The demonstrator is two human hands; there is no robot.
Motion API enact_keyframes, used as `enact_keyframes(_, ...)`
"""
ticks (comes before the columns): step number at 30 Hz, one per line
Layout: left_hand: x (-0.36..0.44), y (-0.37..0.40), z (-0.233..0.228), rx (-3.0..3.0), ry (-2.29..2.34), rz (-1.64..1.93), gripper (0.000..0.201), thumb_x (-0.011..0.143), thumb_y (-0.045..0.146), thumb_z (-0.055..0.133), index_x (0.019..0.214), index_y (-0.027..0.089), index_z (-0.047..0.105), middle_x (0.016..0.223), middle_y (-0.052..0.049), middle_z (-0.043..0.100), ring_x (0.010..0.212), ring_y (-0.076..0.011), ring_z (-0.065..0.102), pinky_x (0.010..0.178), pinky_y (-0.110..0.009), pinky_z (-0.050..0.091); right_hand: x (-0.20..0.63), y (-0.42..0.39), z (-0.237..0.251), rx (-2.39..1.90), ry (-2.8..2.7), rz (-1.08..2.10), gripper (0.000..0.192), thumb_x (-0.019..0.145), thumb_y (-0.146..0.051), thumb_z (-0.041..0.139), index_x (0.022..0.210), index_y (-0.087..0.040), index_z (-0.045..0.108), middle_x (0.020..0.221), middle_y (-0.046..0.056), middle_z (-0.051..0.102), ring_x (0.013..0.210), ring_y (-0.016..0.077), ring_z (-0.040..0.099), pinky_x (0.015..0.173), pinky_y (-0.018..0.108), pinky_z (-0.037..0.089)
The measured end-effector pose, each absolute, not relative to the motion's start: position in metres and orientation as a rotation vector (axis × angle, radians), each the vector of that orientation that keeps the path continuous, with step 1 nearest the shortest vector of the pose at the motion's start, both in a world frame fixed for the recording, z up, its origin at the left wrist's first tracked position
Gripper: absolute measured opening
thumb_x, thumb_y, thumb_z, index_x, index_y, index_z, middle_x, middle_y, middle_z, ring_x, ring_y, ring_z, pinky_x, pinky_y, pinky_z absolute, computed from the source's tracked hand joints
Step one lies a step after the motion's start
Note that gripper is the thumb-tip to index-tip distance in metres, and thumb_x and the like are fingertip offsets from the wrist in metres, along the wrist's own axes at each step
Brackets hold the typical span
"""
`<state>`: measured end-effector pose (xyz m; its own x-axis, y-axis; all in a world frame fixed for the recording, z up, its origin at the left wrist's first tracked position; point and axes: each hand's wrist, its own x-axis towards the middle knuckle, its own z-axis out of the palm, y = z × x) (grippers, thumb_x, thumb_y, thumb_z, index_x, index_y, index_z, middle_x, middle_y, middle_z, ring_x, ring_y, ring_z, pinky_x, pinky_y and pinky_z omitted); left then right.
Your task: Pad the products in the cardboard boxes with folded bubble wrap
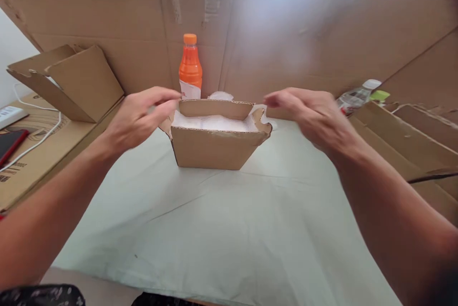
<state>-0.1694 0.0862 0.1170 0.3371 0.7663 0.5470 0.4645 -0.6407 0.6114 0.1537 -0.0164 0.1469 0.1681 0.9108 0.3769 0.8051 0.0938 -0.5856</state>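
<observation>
A small cardboard box stands open at the top, with thin white plastic lining inside it. Some of the lining hangs over the torn right corner. At the box's left top corner is my left hand, thumb and forefinger slightly apart, with nothing plainly between them. My right hand is at the right top corner, fingers curled together beside the white plastic; whether they grip it is hidden. Just behind the box stands an orange bottle with an orange cap, next to a small whitish lump.
A pale green cloth covers the table. Cardboard panels wall the back. On the left are an open carton, a white cable and a dark red-edged object. A clear bottle lies by cardboard trays on the right.
</observation>
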Motion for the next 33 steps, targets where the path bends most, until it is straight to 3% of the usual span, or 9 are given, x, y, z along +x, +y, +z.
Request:
enact_keyframes(3, -0.210, 0.065, 0.069, 2.105, 1.215, 1.290, 0.024, 0.089, 0.040, 0.068, 0.107, 0.025, 0.072, 0.105, -0.005, 0.076, 0.101, -0.0241, 0.070, 0.099, -0.041, 0.054, 0.180, -0.052, 0.110, -1.731, -1.386, 0.079, 0.029, 0.090, -0.046, 0.064, 0.097, -0.020, 0.077, 0.098, 0.006, 0.077, 0.093, 0.0201, 0.069, 0.085, 0.035, 0.051)
enact_keyframes(7, -0.215, 0.081, 0.008, 2.045, 1.190, 0.887, 0.091, 0.073, 0.053, 0.081, 0.152, 0.025, 0.043, 0.153, -0.014, 0.052, 0.133, -0.0338, 0.057, 0.110, -0.052, 0.048, 0.193, -0.048, 0.042, -1.743, -1.444, 0.424, 0.065, 0.076, -0.058, 0.075, 0.131, -0.024, 0.064, 0.126, 0.011, 0.071, 0.112, 0.0289, 0.068, 0.094, 0.047, 0.054)
enact_keyframes(9, -0.194, 0.103, -0.005, 2.016, 0.995, 0.856, 0.107, 0.067, 0.059, 0.084, 0.155, 0.023, 0.036, 0.162, -0.018, 0.040, 0.145, -0.0374, 0.044, 0.117, -0.053, 0.041, 0.184, -0.026, 0.021, -1.686, -1.544, 0.549, 0.080, 0.073, -0.064, 0.078, 0.139, -0.024, 0.057, 0.137, 0.013, 0.065, 0.122, 0.0317, 0.063, 0.097, 0.049, 0.054)
enact_keyframes(13, -0.143, 0.132, -0.001, 1.777, 0.750, 0.884, 0.111, 0.058, 0.069, 0.086, 0.147, 0.017, 0.044, 0.149, -0.022, 0.053, 0.140, -0.0415, 0.050, 0.110, -0.052, 0.050, 0.161, 0.006, 0.012, -1.526, -1.517, 0.725, 0.080, 0.071, -0.072, 0.077, 0.131, -0.023, 0.060, 0.135, 0.012, 0.066, 0.124, 0.0299, 0.063, 0.101, 0.045, 0.055)
enact_keyframes(16, -0.129, 0.115, -0.001, 1.743, 0.652, 0.903, 0.121, 0.055, 0.071, 0.087, 0.153, 0.018, 0.039, 0.149, -0.021, 0.053, 0.144, -0.0418, 0.046, 0.116, -0.055, 0.044, 0.166, -0.010, 0.013, -1.562, -1.449, 0.706, 0.084, 0.065, -0.076, 0.079, 0.127, -0.021, 0.064, 0.128, 0.013, 0.070, 0.121, 0.0334, 0.065, 0.100, 0.048, 0.055)
enact_keyframes(20, -0.144, 0.065, -0.016, 1.871, 0.567, 0.858, 0.142, 0.055, 0.067, 0.090, 0.165, 0.026, 0.010, 0.169, -0.017, 0.022, 0.158, -0.0396, 0.020, 0.129, -0.053, 0.022, 0.186, -0.056, 0.005, -1.686, -1.460, 0.614, 0.072, 0.063, -0.078, 0.078, 0.111, -0.024, 0.073, 0.111, 0.012, 0.075, 0.122, 0.0400, 0.063, 0.112, 0.059, 0.045)
enact_keyframes(23, -0.159, 0.042, -0.023, 1.859, 0.608, 0.876, 0.150, 0.057, 0.066, 0.090, 0.164, 0.028, -0.008, 0.173, -0.016, 0.009, 0.160, -0.0374, 0.014, 0.130, -0.052, 0.017, 0.181, -0.063, -0.002, -1.707, -1.450, 0.661, 0.064, 0.064, -0.077, 0.078, 0.100, -0.024, 0.074, 0.098, 0.013, 0.076, 0.114, 0.0415, 0.066, 0.106, 0.061, 0.050)
enact_keyframes(28, -0.203, 0.031, -0.017, 1.767, 0.811, 1.126, 0.143, 0.062, 0.074, 0.082, 0.163, 0.023, -0.005, 0.168, -0.021, 0.022, 0.157, -0.0373, 0.022, 0.128, -0.054, 0.024, 0.113, -0.023, -0.005, -1.545, -1.448, 0.745, 0.066, 0.068, -0.073, 0.077, 0.105, -0.020, 0.068, 0.108, 0.014, 0.075, 0.104, 0.0355, 0.070, 0.086, 0.048, 0.060)
enact_keyframes(33, -0.289, 0.006, -0.005, 1.744, 1.297, 1.402, 0.125, 0.062, 0.078, 0.079, 0.158, 0.023, 0.020, 0.146, -0.020, 0.053, 0.144, -0.0378, 0.046, 0.116, -0.056, 0.043, 0.022, 0.015, -0.012, -1.273, -1.648, 0.819, 0.072, 0.082, -0.063, 0.071, 0.139, -0.023, 0.054, 0.138, 0.014, 0.064, 0.122, 0.0306, 0.064, 0.099, 0.047, 0.055)
